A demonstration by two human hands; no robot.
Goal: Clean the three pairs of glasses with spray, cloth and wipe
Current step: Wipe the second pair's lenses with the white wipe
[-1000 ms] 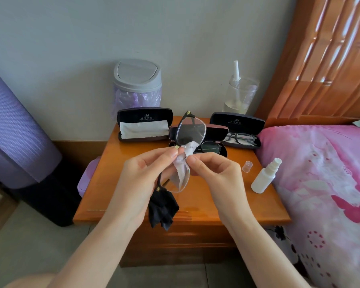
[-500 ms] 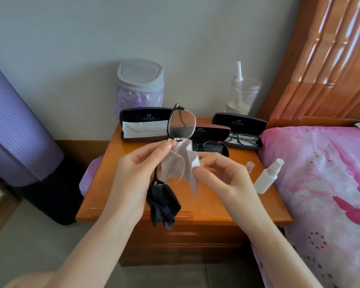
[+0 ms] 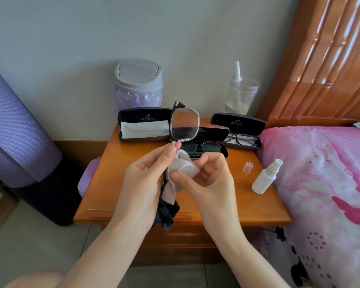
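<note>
Glasses (image 3: 184,125) and wipe (image 3: 183,170) in hands

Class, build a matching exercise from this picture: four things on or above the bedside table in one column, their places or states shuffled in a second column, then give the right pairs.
1. spray bottle
2. clear cap
3. pale wipe
4. round-lens glasses

A. pinched in the right hand
B. lying in the middle open case
C. lying uncapped near the table's right edge
D. standing alone on the wood left of the bottle

Pairs: 1-C, 2-D, 3-A, 4-B
</note>
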